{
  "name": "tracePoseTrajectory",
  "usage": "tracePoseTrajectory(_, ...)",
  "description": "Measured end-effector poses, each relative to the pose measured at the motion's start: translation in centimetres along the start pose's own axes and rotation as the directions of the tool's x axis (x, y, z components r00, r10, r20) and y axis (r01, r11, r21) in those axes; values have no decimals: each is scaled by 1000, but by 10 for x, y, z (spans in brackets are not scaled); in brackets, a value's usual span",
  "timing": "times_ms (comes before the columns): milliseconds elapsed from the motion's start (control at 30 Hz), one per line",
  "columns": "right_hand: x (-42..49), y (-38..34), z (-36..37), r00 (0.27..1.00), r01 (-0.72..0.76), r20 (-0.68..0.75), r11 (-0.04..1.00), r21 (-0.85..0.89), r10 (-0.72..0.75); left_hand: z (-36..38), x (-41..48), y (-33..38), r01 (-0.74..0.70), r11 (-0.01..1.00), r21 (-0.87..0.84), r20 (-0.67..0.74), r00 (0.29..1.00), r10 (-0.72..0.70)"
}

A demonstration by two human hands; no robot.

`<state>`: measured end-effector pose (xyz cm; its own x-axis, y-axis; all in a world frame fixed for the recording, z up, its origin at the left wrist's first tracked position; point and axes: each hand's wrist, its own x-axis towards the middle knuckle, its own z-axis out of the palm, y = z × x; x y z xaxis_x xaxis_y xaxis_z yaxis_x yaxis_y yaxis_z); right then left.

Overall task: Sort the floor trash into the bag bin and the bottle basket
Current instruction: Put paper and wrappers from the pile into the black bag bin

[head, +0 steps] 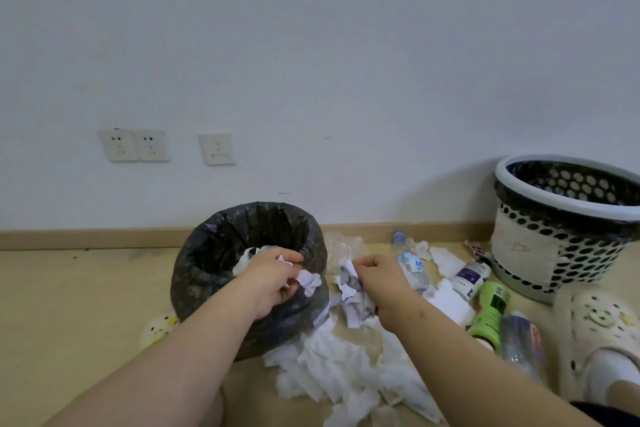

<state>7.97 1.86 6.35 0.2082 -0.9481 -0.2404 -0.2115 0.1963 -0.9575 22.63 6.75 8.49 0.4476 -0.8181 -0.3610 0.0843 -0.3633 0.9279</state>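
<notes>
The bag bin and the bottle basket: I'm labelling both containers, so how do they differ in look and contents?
The bag bin is lined with a crumpled black bag; the bottle basket has perforated walls and a pale smooth rim. White paper shows inside the bag bin, whereas nothing shows in the visible part of the bottle basket. The bag bin stands in front of the person; the bottle basket stands far right. Both are round, open-topped and upright.

An indoor room, likely a home or dorm: a plain white wall (311, 45) carries three sockets (152, 146), with a wooden skirting board (86, 237) below them meeting a pale wood-look floor (69, 288); a cream perforated slipper (595, 329) rests on that floor.
</notes>
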Motion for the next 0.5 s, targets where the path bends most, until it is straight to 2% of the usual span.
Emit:
tracePoseTrajectory(133,18,-24,37,1000,-10,-13,988,157,12,-27,21,15,-16,983,-184,-107,994,-4)
tracePoseTrajectory(300,42,-46,87,1000,-15,-10,978,207,18,-69,48,22,20,889,-457,-222,966,-136)
tracePoseTrajectory(433,65,-68,123,998,-41,-41,967,251,53,-86,65,20,-37,833,-552,-301,940,-159)
tracePoseTrajectory(500,74,-75,138,995,-43,-72,965,260,64,-89,73,16,-10,826,-563,-316,927,-204)
